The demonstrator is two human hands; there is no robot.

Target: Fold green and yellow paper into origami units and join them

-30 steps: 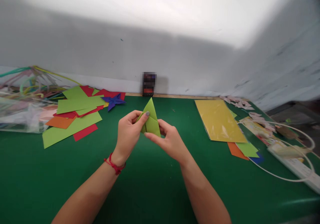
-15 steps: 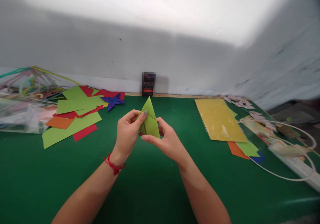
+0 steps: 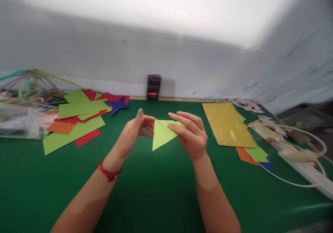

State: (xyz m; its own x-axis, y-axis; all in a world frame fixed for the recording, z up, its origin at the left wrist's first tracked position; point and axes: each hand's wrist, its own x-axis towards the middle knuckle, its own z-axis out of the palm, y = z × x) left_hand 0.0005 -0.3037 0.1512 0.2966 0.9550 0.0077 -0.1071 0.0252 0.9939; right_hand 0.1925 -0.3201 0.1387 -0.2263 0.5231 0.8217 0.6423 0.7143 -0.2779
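far left, one clear plastic bag (image 3: 33, 130), pale contents too blurred to count; then one blue paper star (image 3: 118, 105). the left hand (image 3: 131, 132) is loosely open, fingertips by one folded green paper (image 3: 161, 135), contact unclear. that paper sits above the desk (image 3: 156, 191), pinched in the right hand (image 3: 194, 136)! rightward, one glossy packet (image 3: 229, 123) holding yellow paper.
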